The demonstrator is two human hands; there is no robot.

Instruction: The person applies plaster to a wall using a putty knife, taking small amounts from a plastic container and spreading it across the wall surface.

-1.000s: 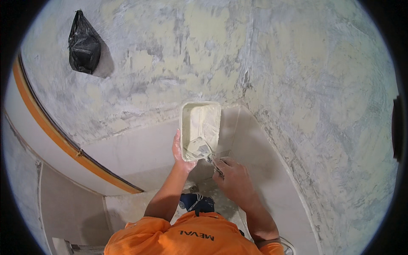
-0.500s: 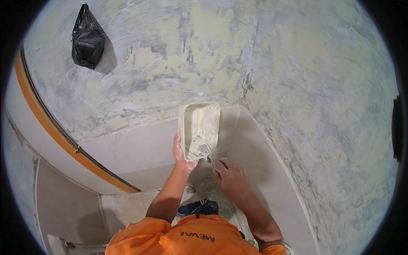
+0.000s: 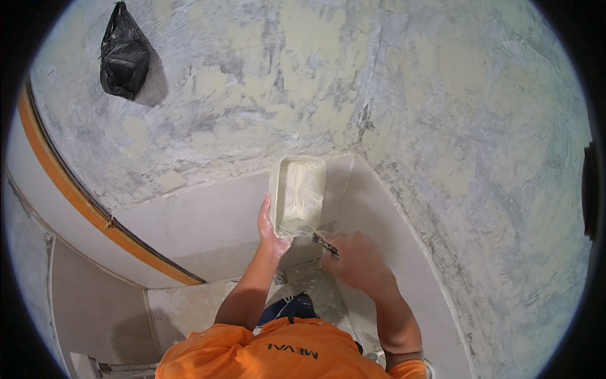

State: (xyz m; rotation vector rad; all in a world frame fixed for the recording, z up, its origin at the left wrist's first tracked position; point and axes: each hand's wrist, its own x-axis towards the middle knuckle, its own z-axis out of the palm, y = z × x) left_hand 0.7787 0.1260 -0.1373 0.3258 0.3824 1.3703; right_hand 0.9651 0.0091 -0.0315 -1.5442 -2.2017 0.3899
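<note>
Below the wall corner [image 3: 364, 123], tray [image 3: 276, 196] is held up by the left hand [image 3: 271, 235], which is clamped on its near-left edge. Pale putty [image 3: 302, 189] coats the inside. Right hand [image 3: 356, 258] (motion-blurred) is closed round the knife [image 3: 326, 246]; blade [image 3: 307, 230] is at the tray's near edge, too smeared to say if it touches. Black bag [image 3: 125, 63] hangs on the wall [image 3: 221, 120], upper left, well apart from both hands.

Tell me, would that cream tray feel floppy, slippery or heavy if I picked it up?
Probably stiff: the tray holds its boxy shape with just the left hand at its lower left corner. It might be slippery inside, where pale paste is smeared. That paste probably makes it heavier than when empty.
</note>
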